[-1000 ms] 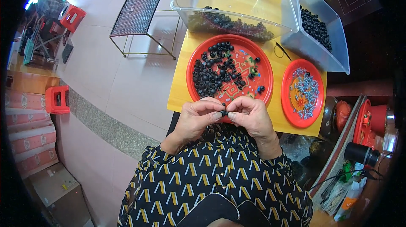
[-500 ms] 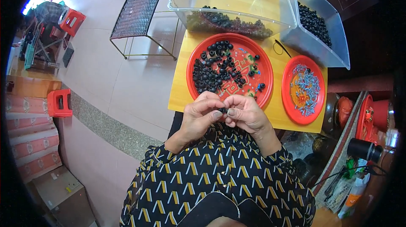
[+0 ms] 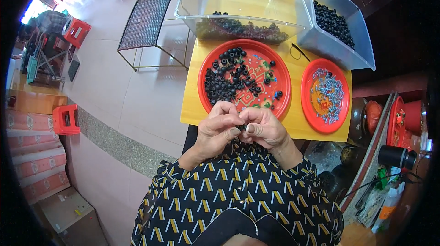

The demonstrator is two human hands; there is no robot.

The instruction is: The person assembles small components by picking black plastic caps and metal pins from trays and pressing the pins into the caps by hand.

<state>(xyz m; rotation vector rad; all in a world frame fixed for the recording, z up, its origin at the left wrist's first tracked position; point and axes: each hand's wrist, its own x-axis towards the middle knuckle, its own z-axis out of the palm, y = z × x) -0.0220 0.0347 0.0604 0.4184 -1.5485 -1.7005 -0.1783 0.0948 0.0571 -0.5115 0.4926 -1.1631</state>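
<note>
1. While both hands meet at the near edge of the yellow table (image 3: pixel 195 108), the left hand (image 3: pixel 219 129) and right hand (image 3: pixel 266 128) pinch one small black part (image 3: pixel 241 127) between fingertips; it's mostly hidden, so shape can't be told beyond small & dark.
2. Both hands are clenched round that piece, thumbs pressed together. Neither is free.
3. Progress, judging by what lies around: the large red plate (image 3: pixel 284 91), just beyond the hands, carries a pile of black rings (image 3: pixel 224 83) on its left half, w/ a few loose ones to the right. Looks like plenty left to handle.
4. The small red plate (image 3: pixel 309 104), right of the big one, holds tiny silver-blue bits (image 3: pixel 327 92); can't tell if these are finished pcs or stock.
5. Further back: a clear bin (image 3: pixel 192 3) w/ dark pieces along its near wall, and a second clear bin (image 3: pixel 362 40) at right w/ a heap of black beads (image 3: pixel 333 20).
6. Around: wire rack (image 3: pixel 145 19) on the tiled floor at left, red stools (image 3: pixel 65 118), cardboard boxes (image 3: pixel 32 154).
7. Nothing blocks the hands; the big plate sits close, apart from them.
</note>
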